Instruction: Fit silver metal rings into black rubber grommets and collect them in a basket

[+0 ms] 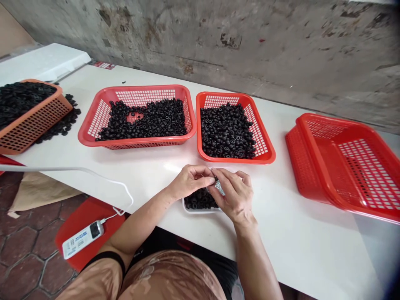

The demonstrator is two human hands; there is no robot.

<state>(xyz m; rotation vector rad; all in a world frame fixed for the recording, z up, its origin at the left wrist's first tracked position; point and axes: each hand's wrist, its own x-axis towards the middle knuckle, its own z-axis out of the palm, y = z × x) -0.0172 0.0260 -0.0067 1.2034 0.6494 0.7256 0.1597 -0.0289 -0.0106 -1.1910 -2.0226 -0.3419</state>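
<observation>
Pinching one small dark piece (215, 180) together, the left hand (191, 182) and right hand (235, 193) have their grip just above the white tray (201, 211); because this piece is tiny and mostly covered, a slack pinch could let it drop among the black rings (200, 200) inside.

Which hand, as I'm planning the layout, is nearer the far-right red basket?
Right. The right hand is left of the red basket, not touching it; the left hand is farther left.
</observation>
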